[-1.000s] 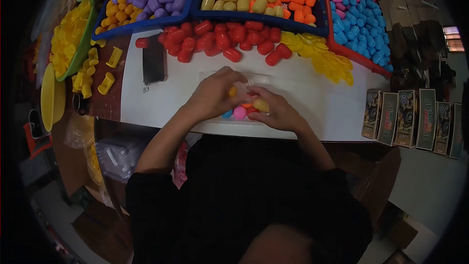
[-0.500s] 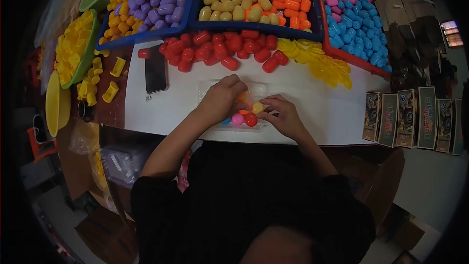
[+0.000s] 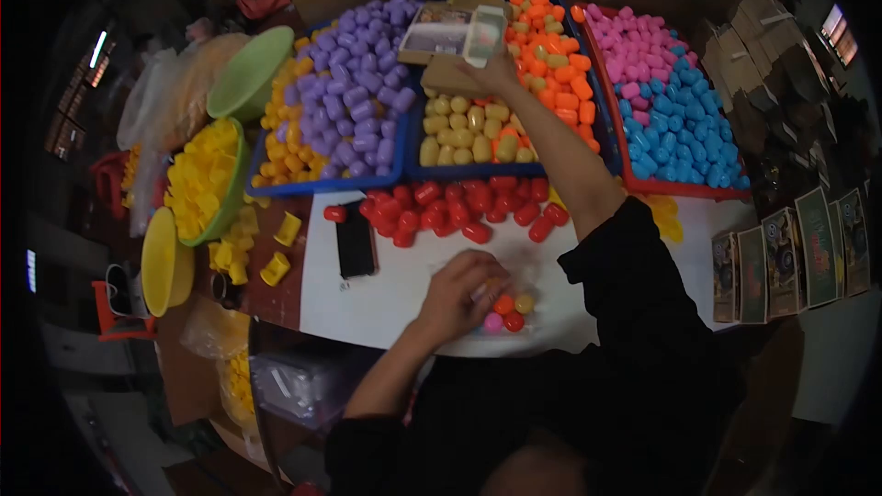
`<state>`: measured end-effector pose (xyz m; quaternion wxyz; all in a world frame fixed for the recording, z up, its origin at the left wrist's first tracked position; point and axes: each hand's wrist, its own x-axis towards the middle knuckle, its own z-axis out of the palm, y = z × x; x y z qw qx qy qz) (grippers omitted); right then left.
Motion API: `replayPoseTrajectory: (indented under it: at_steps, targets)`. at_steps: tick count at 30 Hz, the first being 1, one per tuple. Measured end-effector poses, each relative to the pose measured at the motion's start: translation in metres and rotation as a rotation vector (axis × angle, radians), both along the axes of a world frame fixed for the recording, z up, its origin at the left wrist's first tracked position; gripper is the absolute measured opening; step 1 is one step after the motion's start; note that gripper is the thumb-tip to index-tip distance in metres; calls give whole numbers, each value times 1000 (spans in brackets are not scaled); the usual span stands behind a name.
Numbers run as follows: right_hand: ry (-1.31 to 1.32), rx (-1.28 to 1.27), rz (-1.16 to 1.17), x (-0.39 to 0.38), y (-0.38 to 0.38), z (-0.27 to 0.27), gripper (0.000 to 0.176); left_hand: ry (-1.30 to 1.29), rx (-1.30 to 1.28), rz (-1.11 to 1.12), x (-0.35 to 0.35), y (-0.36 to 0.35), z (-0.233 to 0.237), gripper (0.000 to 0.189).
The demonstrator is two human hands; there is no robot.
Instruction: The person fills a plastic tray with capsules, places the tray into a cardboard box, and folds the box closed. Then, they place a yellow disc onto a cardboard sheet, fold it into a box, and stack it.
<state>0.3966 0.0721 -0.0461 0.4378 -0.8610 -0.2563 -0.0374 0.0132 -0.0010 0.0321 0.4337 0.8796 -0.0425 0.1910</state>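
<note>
My left hand hovers over the left part of a clear plastic tray on the white tabletop. Its fingers are curled, and what they hold, if anything, is hidden. Beside it in the tray lie a red capsule, a pink capsule, an orange capsule and a beige capsule. Stretched far forward, my right hand grips the near end of a pale card. That card is above cardboard boxes resting on the beige capsules.
Blue bins hold purple, yellow, beige and orange capsules; a red bin holds pink and blue ones. Loose red capsules and a phone lie on the table. Printed boxes stand right, a green bowl of yellow parts left.
My right hand has left the beige capsule in the tray and reached forward to the pale card. My left hand stays over the tray. The camera view has tilted up and shifted.
</note>
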Motion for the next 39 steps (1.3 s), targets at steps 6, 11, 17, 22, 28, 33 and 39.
replayPoseTrajectory:
  at_steps: [6,11,17,22,28,33,39]
  targets:
    - [66,3,-145,3,-15,45,99,27,-86,198,-1,34,8,15]
    - [-196,90,21,-90,-145,98,81,-52,-394,509,66,75,13,78]
    - [-16,246,-18,-184,-290,74,73,-158,-179,-41,125,4,28,92]
    - [559,1016,268,-208,-377,81,64,245,312,76,99,-89,0,86]
    - [54,605,-90,-222,-387,79,67,9,191,-306,83,-85,-25,84]
    - [-570,176,112,-256,-397,72,67,-191,4,-518,94,-76,-17,90]
    - [-617,293,192,-267,-421,66,57,-260,-756,-455,76,-100,-16,72]
